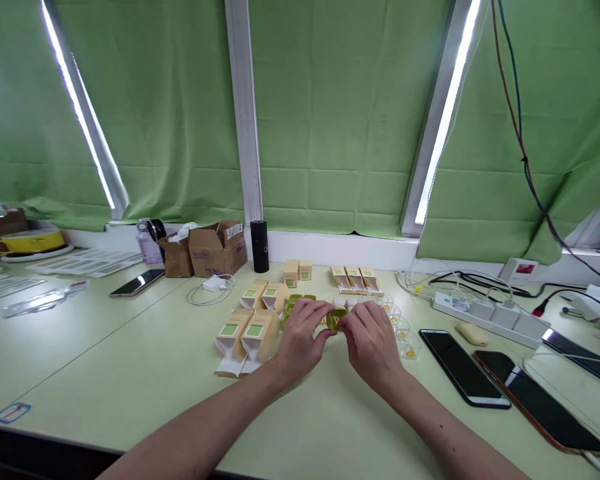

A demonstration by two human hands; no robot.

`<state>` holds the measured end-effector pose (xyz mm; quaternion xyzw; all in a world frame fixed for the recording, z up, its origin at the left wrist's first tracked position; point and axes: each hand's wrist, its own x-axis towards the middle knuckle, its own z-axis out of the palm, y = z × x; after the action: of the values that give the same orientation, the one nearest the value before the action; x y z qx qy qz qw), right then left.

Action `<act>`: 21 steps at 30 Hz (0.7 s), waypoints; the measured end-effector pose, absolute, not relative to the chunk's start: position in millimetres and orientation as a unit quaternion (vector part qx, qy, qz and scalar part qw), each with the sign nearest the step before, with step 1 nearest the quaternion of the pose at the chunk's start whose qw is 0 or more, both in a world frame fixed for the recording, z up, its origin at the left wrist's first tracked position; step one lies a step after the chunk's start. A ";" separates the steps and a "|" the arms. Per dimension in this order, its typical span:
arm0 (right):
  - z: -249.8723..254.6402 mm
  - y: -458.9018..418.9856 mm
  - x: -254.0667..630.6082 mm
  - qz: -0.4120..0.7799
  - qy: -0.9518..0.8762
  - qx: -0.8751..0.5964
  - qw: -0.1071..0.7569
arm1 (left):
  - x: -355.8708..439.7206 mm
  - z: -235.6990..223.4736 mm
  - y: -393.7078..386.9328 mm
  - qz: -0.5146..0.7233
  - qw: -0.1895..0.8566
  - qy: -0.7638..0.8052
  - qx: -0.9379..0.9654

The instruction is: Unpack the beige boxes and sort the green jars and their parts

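Between my two hands, just above the table, is a small green plastic piece [335, 319], rounded in outline. My left hand [304, 333] pinches it from the left with thumb and fingers. From the right, the closed fingers of my right hand [373, 337] grip its other side. More green pieces [293, 303] lie behind my left hand, partly hidden. Clear plastic cups with yellow centres [409, 347] stand beside my right hand. Open kraft-paper boxes with green labels [260, 331] lie to the left of my left hand.
Several small kraft boxes [355, 280] stand farther back. A black bottle [259, 247] and a cardboard carton [219, 250] are at the back left. Phones [463, 367] and a white power strip [490, 317] with cables are on the right. A white charger [214, 284] lies left of centre.
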<state>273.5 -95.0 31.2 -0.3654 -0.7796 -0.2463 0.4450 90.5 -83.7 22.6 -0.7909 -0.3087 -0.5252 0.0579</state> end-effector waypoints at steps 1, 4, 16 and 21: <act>31.1 -94.8 273.6 -0.247 -0.779 -0.365 0.445 | 90.4 22.3 -83.4 -0.525 0.059 -0.310 -0.791; 30.6 -94.5 273.6 -0.249 -0.779 -0.366 0.444 | 90.0 20.9 -82.2 -0.523 0.060 -0.315 -0.790; 31.6 -96.8 272.1 -0.244 -0.781 -0.360 0.448 | 86.5 17.0 -75.8 -0.536 0.059 -0.340 -0.770; 28.4 -98.1 271.1 -0.227 -0.787 -0.357 0.449 | 78.1 21.0 -66.4 -0.561 0.027 -0.400 -0.725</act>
<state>271.1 -98.1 28.4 -0.3570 -0.7866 -0.2275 0.4494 78.1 -66.4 21.0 -0.7247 -0.3998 -0.5605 0.0268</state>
